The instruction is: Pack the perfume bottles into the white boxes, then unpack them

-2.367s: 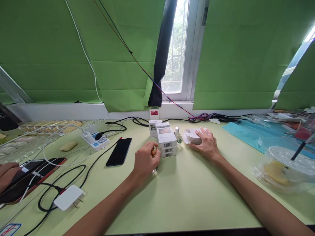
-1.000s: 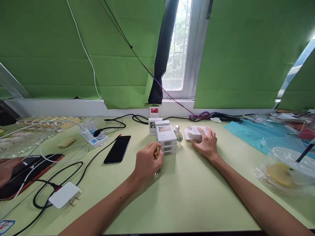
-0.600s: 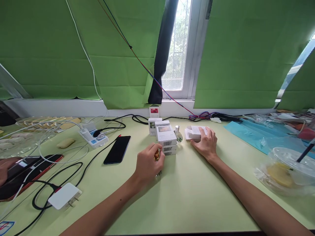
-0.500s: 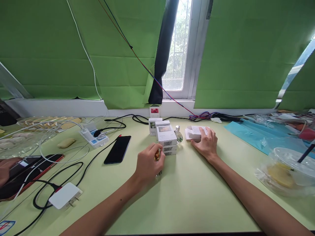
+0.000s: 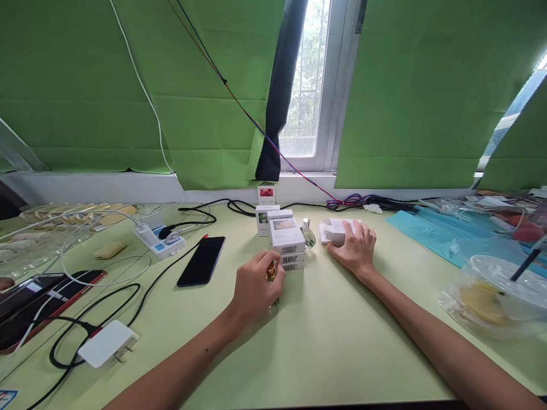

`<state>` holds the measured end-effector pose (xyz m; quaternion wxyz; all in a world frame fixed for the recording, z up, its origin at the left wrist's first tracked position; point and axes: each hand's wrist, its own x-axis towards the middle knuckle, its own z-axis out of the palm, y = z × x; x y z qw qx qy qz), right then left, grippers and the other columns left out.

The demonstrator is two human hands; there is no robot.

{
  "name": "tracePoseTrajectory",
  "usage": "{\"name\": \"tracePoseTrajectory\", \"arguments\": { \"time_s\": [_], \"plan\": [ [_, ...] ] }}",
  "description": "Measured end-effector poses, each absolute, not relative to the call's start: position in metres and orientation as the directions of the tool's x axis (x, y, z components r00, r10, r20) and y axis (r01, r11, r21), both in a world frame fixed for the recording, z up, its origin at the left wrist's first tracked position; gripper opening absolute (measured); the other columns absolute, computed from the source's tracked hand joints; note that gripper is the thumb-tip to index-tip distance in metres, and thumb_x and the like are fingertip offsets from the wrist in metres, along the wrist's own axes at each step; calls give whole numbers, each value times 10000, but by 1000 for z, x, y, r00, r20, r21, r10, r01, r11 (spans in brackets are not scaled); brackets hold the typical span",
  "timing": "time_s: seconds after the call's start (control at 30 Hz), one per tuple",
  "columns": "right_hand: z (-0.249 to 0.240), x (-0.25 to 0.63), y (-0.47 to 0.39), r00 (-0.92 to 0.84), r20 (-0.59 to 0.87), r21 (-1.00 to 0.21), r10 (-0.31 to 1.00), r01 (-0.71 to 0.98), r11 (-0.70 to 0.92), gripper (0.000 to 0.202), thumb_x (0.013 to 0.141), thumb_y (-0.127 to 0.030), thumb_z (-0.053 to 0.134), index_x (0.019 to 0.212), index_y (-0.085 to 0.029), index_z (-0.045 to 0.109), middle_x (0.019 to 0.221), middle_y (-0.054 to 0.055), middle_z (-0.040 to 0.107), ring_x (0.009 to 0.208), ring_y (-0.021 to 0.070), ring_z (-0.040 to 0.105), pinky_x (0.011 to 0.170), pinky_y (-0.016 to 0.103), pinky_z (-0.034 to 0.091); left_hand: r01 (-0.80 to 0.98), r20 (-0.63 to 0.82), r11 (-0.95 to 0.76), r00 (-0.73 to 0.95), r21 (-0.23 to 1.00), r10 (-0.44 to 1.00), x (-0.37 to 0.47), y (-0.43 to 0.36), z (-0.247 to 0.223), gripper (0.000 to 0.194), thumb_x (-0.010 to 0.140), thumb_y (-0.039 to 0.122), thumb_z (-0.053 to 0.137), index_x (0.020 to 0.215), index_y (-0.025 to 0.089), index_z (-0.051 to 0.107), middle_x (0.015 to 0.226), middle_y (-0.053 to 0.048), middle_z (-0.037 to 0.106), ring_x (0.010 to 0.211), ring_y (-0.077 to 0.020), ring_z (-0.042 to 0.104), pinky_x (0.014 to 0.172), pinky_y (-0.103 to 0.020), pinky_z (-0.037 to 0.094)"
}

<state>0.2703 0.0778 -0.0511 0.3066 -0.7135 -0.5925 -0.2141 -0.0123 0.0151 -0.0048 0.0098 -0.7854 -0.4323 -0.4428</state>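
Observation:
My left hand is closed round a small glass bottle with an amber part, most of it hidden by the fingers. That bottle is close in front of a stack of small white boxes with barcodes on their near sides. Right behind the stack, a clear perfume bottle with a silver cap stands upright on the table. Over to the right, my right hand has its fingers bent over a white carton with printed text, lying on the table. The hand covers part of the carton.
Left of the boxes lies a black phone. Cables, a white charger, a power strip and a tablet-like device fill the left side. A lidded plastic cup and blue sheeting are at the right.
At the far left edge, another person's hand has mostly drawn out of view from the dark device. My two hands keep their holds; the view has shifted slightly.

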Motion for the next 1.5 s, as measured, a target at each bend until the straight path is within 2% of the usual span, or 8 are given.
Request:
{"name": "tracePoseTrajectory", "arguments": {
  "time_s": [0.17,0.3,0.53,0.73,0.87,1.1,1.3,1.5],
  "plan": [
    [-48,267,83,254,655,-247,712,962,-115,653,692,-524,661,1236,-175,568,1344,232,553,1288,422,433,1126,636,222,676,701,-633,237,379,673,-11,14,-6,115,892,198,513,839,202,615,726,21,617,544,-99,499,540,-225,395],
    [-51,265,89,278,652,-267,705,955,-129,665,697,-499,657,1267,-186,519,1376,239,510,1310,440,386,1097,687,197,680,688,-623,237,387,686,-11,14,-6,123,894,213,509,838,201,618,720,18,611,544,-102,491,543,-230,392],
    [-52,267,90,276,644,-260,713,956,-136,666,694,-461,663,1281,-178,525,1377,234,506,1320,419,399,1086,623,280,679,697,-629,239,378,676,-11,13,-6,117,892,202,510,839,206,614,690,29,576,544,-105,487,534,-227,378],
    [-46,277,79,196,614,-318,764,948,13,628,725,-429,637,1301,-215,507,1367,176,527,1279,394,449,977,521,437,671,681,-626,241,398,691,-11,12,-5,116,895,203,510,831,209,608,700,25,584,554,-107,483,540,-227,385],
    [-43,290,76,103,593,-313,799,943,111,615,710,-395,631,1288,-219,516,1355,154,561,1236,373,490,953,483,471,665,675,-632,253,399,693,-11,12,-4,116,893,203,514,823,205,606,712,19,599,559,-107,489,552,-233,396],
    [-41,311,77,-67,542,-358,838,883,303,643,709,-320,620,1331,-210,498,1433,152,545,1298,375,464,1006,486,439,655,682,-644,260,396,683,-12,12,-5,109,893,193,521,829,206,608,700,25,587,542,-104,480,535,-233,382],
    [-36,317,73,-119,494,-395,861,852,344,673,741,-321,627,1395,-257,483,1492,113,530,1372,366,414,1048,499,409,640,699,-661,261,392,666,-11,12,-4,102,880,172,533,814,201,605,717,23,609,545,-101,495,533,-231,395],
    [-33,314,70,-203,490,-370,848,832,414,674,785,-348,635,1436,-218,516,1535,117,501,1457,352,348,1147,504,364,596,704,-693,279,406,653,-10,11,-4,104,889,149,536,831,197,607,717,31,594,543,-91,477,531,-222,404]
  ]
}}
